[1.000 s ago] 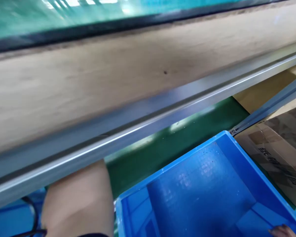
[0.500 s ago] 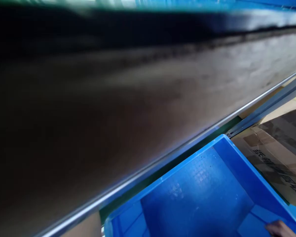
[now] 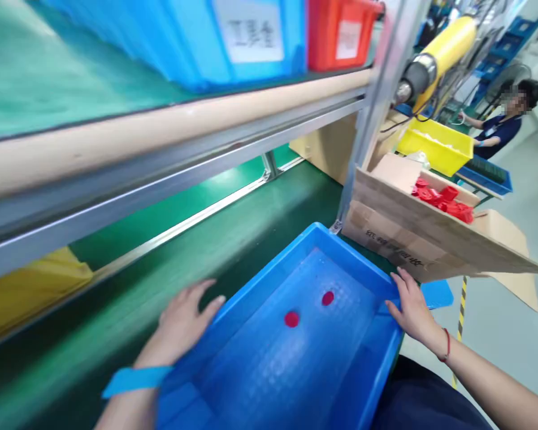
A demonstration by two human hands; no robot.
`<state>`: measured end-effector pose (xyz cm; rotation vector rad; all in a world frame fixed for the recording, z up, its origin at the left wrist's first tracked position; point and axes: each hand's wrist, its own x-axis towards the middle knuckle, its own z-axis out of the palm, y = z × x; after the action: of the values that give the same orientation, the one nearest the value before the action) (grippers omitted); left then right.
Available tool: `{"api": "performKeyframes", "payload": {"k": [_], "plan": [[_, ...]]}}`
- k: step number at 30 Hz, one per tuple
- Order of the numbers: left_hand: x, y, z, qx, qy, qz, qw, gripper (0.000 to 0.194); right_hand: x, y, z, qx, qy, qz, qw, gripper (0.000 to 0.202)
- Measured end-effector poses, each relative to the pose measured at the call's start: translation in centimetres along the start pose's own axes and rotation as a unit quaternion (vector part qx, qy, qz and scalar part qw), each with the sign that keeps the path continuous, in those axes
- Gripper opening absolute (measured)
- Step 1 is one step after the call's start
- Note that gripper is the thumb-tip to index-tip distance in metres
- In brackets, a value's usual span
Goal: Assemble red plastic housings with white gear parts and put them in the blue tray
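A big blue tub (image 3: pixel 273 272) stands on a green surface below the bench, with two small round red pieces on its bottom, one (image 3: pixel 291 319) nearer the middle and the other (image 3: pixel 327 298) farther right. My left hand (image 3: pixel 186 319), with a blue band at the wrist, is beside the tub's left rim, fingers spread and nothing in them. At the right rim is my right hand (image 3: pixel 413 303), its fingers apart over the edge, a thin red cord round the wrist.
Above runs a bench edge (image 3: pixel 170 122) with a blue bin (image 3: pixel 251 36) and a red bin (image 3: pixel 341 36). A metal post and an open carton (image 3: pixel 412 221) with red parts stand right. Farther back are a yellow bin (image 3: pixel 434 146) and a person (image 3: pixel 502 128).
The view has swung back from the bench edge. Both hands now show at the tub's sides, where only part of one hand showed at lower right. Two red pieces now show in the tub.
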<state>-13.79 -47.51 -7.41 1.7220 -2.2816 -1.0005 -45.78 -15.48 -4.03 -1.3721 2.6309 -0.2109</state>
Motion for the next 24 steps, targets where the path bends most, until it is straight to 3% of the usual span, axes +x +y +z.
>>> {"api": "performKeyframes", "payload": {"k": [4, 8, 11, 14, 15, 17, 20, 22, 24], "plan": [[-4.9, 3.1, 4.9, 0.057, 0.083, 0.078, 0.992, 0.056, -1.6, 3.2, 0.1, 0.137, -0.134, 0.130, 0.973, 0.051], [-10.0, 5.9, 8.8, 0.068, 0.100, 0.125, 0.985, 0.070, -4.8, 4.2, -1.3, 0.146, -0.174, 0.130, 0.965, 0.044], [-14.8, 7.6, 12.7, 0.080, 0.002, 0.123, 0.989, 0.066, -8.9, 6.1, -2.0, 0.168, -0.232, 0.111, 0.952, 0.039], [-18.3, 8.8, 16.9, 0.156, -0.143, 0.028, 0.977, 0.061, -12.9, 8.6, -2.3, 0.148, -0.302, 0.037, 0.941, 0.033], [-18.8, 9.0, 18.1, 0.177, -0.150, -0.022, 0.972, 0.066, -14.0, 9.3, -2.3, 0.134, -0.316, 0.008, 0.939, 0.031], [-18.8, 8.6, 20.1, 0.200, -0.110, -0.104, 0.968, 0.070, -15.5, 10.2, -2.5, 0.114, -0.328, -0.030, 0.937, 0.030], [-18.0, 7.7, 22.1, 0.205, -0.080, -0.157, 0.963, 0.057, -16.3, 10.7, -3.1, 0.120, -0.325, -0.049, 0.937, 0.029], [-18.0, 7.6, 23.2, 0.199, -0.071, -0.148, 0.966, 0.045, -16.2, 11.0, -3.6, 0.135, -0.322, -0.056, 0.935, 0.029], [-18.8, 8.5, 24.3, 0.178, -0.078, -0.094, 0.977, 0.038, -15.9, 11.3, -3.9, 0.148, -0.322, -0.064, 0.933, 0.029]]}}
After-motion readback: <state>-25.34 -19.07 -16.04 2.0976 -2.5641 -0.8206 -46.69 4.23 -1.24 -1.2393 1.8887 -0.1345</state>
